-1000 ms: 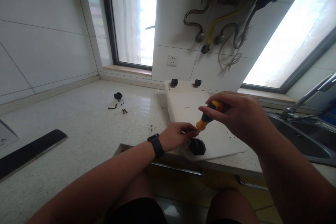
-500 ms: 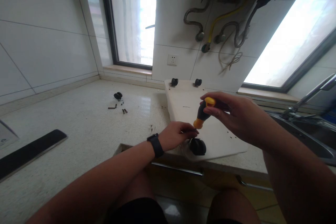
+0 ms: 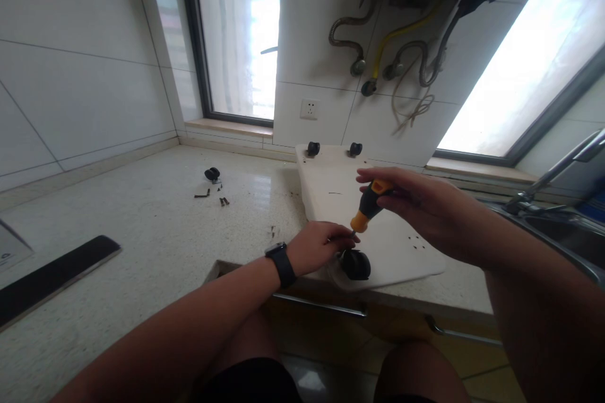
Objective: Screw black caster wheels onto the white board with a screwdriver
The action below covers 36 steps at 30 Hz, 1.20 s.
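A yellow and black screwdriver is held in my right hand, tilted with its tip down by a black caster wheel. The caster sits at the near left corner of a white panel. My left hand, with a dark watch on its wrist, has its fingers pinched together around the screwdriver's tip, just above the caster; what they hold there is hidden. Two more casters, the left one and the right one, stand on the panel's far edge.
On the speckled counter lie a loose caster and several screws. A long black strip lies at the left. The sink is on the right. Drawer handles run below the counter's front edge.
My right hand has turned on the screwdriver's handle, and its fingers are more stretched out. The handle has shifted slightly right. My left hand stays at the caster.
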{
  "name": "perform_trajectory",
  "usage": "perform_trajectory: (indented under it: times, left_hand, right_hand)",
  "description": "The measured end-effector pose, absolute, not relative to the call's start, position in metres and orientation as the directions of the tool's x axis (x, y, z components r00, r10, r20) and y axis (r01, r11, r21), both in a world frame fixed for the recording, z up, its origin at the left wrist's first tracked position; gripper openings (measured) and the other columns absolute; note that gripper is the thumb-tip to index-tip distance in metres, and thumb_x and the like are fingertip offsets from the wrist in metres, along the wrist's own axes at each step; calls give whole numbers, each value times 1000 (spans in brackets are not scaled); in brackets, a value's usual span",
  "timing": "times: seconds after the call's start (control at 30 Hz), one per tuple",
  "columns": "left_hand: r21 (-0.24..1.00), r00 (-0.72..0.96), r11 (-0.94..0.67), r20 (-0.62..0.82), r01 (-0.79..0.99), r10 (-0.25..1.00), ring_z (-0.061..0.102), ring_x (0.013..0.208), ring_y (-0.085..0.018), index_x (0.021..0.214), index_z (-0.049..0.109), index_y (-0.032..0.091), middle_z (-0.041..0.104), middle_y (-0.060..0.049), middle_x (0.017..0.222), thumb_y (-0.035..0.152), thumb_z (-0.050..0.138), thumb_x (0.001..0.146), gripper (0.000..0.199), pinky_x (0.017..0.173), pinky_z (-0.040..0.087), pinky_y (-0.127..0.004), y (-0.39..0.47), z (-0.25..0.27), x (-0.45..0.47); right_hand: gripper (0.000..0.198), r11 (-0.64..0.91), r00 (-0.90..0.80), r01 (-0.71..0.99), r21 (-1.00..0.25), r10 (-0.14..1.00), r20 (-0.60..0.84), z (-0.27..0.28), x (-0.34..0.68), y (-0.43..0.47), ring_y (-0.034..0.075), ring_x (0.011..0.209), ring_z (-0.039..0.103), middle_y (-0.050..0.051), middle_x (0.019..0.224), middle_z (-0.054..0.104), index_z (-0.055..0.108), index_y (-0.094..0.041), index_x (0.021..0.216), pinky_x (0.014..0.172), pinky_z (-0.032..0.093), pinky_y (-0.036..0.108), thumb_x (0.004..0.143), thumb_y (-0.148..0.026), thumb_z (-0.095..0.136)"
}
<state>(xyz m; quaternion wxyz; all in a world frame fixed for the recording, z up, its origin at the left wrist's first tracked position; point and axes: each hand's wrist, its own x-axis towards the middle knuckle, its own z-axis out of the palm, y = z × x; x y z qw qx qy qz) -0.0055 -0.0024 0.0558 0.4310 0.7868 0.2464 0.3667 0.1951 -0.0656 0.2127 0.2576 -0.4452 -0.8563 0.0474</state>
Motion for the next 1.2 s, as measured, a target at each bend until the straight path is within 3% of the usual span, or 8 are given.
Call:
perform_trajectory:
  times: [0.37,0.43,0.5,0.63,0.73,0.97,1.1,1.2]
  left_hand:
    - [865,601,-501,389,21,698,77,107,-22,122,79,20,82,-8,116,33,66,101,28,104,56,-37,-4,53,-4]
    - [866,606,-500,390,14,693,76,110,-22,121,79,20,81,-8,119,32,65,102,27,105,55,-37,-4,53,-4]
    - [867,603,-498,394,7,694,75,110,-22,120,80,19,81,-8,119,31,64,102,26,105,55,-37,-4,52,-5]
    - [846,597,-533,413,28,687,76,109,-23,118,81,19,82,-8,117,29,63,103,25,104,55,-37,-4,52,-5]
    - [846,601,-533,415,21,683,75,110,-22,117,81,20,82,-8,117,29,63,103,25,105,55,-37,-4,52,-5]
    - [901,619,-433,358,-33,699,78,106,-22,124,77,16,82,-10,111,31,62,104,30,103,57,-37,-3,48,-4]
    - [902,618,-429,365,-50,696,77,108,-22,124,78,16,82,-10,113,32,61,104,30,104,56,-37,-3,45,-4]
    - [902,609,-429,371,-56,701,76,109,-22,123,78,17,82,-10,114,33,62,104,30,104,56,-38,-3,45,-5]
  right_hand:
    - [39,398,-274,912,-94,765,583,210,182,-63,25,64,64,5,76,72,77,-25,98,61,48,41,90,-62,72]
    - [43,377,-269,924,-61,758,594,210,181,-66,27,66,66,7,78,73,78,-23,99,63,50,43,91,-64,68]
    - [48,403,-292,912,-75,767,571,209,183,-68,31,81,72,11,97,78,76,-21,120,75,56,48,95,-60,63]
    - [57,563,-438,793,-234,793,423,211,195,-68,30,117,71,10,141,69,49,-28,157,100,55,50,103,-45,52]
    - [47,564,-436,774,-289,804,404,213,197,-65,31,111,73,8,126,75,59,-31,147,94,57,49,101,-43,57]
    - [31,398,-259,902,-164,805,533,210,178,-63,30,74,71,9,87,77,71,-24,98,68,51,44,94,-55,68]
    - [44,316,-192,939,-136,810,554,207,174,-65,31,70,70,10,82,76,70,-23,97,63,50,44,91,-66,67]
    - [52,359,-215,912,-199,831,514,208,178,-66,34,85,74,13,102,79,73,-22,119,76,57,50,93,-66,64]
